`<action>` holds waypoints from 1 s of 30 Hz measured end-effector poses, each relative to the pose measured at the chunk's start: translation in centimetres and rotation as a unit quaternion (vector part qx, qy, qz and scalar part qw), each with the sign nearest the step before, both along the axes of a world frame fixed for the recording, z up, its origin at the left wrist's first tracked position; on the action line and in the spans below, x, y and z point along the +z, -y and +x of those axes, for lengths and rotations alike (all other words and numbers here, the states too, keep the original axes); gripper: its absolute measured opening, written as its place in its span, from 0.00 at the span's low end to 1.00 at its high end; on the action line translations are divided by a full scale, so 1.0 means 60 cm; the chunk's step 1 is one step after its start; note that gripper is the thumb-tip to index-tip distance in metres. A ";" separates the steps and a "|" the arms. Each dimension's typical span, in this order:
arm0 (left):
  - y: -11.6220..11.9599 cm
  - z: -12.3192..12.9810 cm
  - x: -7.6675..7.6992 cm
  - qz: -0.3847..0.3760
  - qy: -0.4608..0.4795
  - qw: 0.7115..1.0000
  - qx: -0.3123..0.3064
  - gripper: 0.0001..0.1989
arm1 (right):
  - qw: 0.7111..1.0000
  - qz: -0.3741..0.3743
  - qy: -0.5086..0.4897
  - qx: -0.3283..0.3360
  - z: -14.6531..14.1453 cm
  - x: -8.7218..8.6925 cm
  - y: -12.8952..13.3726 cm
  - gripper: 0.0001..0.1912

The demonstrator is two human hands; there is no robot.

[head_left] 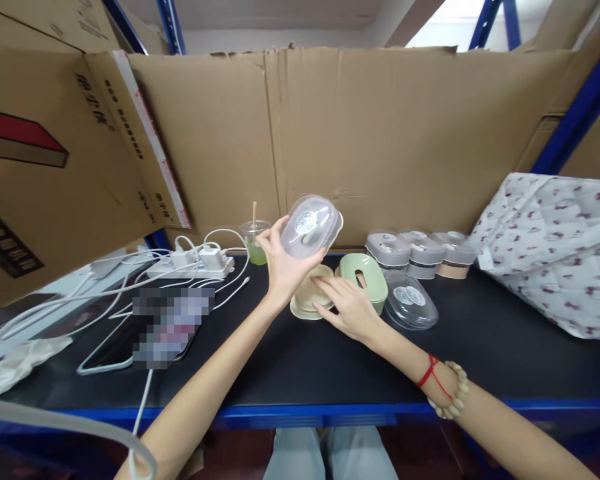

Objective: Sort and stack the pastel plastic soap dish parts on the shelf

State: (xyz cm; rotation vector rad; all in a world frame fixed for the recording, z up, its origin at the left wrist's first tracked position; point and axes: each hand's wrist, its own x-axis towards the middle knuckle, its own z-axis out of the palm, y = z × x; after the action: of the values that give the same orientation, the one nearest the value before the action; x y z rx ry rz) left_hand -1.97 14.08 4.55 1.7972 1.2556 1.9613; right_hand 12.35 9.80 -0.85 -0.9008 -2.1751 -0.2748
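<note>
My left hand [286,270] grips a box with a clear lid [310,227], tilted up above the table; a round label shows on the lid. Below it, a cream tray [305,305] lies on the black mat, and my right hand [347,307] reaches over it with bent, parted fingers. Whether those fingertips touch the tray is hard to tell. Just right of that hand sits a green tray [375,280] with an oval slot. Beside the green tray, clear lids [413,303] with round labels lie on the mat.
Lidded boxes [414,250] stand at the back right, beside a patterned white bag [555,260]. A drink cup [255,250] is behind my left hand. Further left are a white power strip [195,267], tangled cables and a phone [115,347]. Cardboard [380,133] walls the back.
</note>
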 end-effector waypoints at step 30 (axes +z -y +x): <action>0.079 0.053 0.014 -0.384 0.260 0.750 -0.473 0.30 | 0.811 -0.203 -0.546 0.052 0.055 0.071 0.025 0.27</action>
State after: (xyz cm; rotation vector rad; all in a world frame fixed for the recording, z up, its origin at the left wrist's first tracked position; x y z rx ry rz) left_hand 1.18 9.37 5.39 0.9808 0.5715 0.9795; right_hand 15.65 8.30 3.40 -0.8365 -1.1671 0.6612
